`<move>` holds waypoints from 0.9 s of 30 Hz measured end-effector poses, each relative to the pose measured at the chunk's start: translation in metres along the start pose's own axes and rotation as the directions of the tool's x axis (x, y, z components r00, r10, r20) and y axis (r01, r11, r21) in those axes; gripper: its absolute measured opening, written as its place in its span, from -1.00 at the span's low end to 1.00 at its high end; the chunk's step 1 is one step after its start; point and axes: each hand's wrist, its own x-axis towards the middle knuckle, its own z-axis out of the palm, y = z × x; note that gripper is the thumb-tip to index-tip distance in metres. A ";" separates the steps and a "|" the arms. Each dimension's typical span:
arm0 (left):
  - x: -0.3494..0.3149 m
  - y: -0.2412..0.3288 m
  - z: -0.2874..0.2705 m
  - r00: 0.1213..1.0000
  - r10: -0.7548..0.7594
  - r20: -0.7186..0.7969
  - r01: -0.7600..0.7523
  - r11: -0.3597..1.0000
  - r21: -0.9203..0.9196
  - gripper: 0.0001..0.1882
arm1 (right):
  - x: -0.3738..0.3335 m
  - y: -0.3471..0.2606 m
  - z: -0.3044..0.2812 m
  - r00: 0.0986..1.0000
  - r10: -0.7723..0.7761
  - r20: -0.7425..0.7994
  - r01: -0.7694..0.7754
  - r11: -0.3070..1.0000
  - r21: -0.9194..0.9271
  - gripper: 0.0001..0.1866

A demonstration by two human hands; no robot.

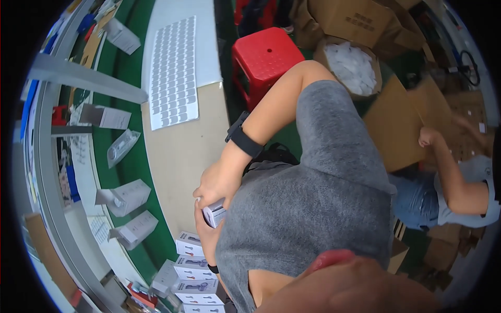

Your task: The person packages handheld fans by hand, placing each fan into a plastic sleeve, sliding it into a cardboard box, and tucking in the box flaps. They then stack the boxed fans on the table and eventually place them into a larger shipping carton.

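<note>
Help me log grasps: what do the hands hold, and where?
A small white box, clasped at its ends between the right hand above and the left hand below.

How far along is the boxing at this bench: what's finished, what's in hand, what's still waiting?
Looks done: a row of small white printed boxes lies closed at the near end of the tan bench. In hand: the right hand and left hand together grip one small white box against the grey shirt. Seemingly left: several white boxes with open flaps and a bagged item lie on the green belt.
</note>
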 end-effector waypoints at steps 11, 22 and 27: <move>0.020 -0.004 -0.004 0.997 0.064 0.047 -0.046 0.946 -0.321 -0.07 | -0.010 0.016 -0.010 0.940 -0.161 -0.302 0.176 0.984 0.022 -0.48; 0.032 -0.008 -0.005 0.994 -0.058 -0.087 0.016 0.908 -0.419 0.02 | 0.012 0.057 -0.003 0.930 -0.200 -0.307 0.200 0.979 -0.030 -0.54; 0.043 -0.018 -0.004 0.998 -0.062 0.022 0.065 0.888 -0.455 0.00 | 0.016 0.068 -0.001 0.939 -0.257 -0.229 0.262 0.965 -0.008 -0.64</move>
